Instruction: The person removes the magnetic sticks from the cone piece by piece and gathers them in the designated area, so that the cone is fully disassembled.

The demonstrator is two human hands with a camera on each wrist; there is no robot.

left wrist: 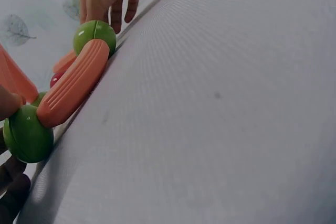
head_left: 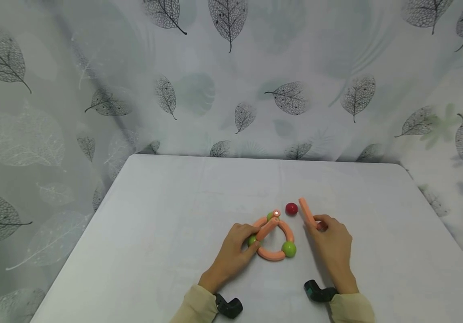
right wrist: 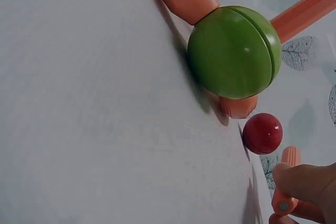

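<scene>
On the table, curved orange rods (head_left: pixel 271 255) and green balls (head_left: pixel 289 249) form a ring of magnetic building pieces. My left hand (head_left: pixel 233 251) grips the ring's left green ball (left wrist: pixel 29 134), fingers around it at the foot of a slanting straight orange rod (head_left: pixel 268 228). Another rod (head_left: pixel 276 213) stands at the ring's far green ball, its silver-tipped end facing up. To the right of the ring, my right hand (head_left: pixel 332 242) pinches a loose straight orange rod (head_left: pixel 308 213). A red ball (head_left: pixel 322 226) shows beside those fingers, partly hidden.
Another red ball (head_left: pixel 291 208) lies between the ring and the held rod. The white-covered table (head_left: pixel 166 215) extends around the pieces, with leaf-patterned cloth (head_left: pixel 199 98) behind it and at the sides. Each wrist wears a black camera (head_left: pixel 229 307).
</scene>
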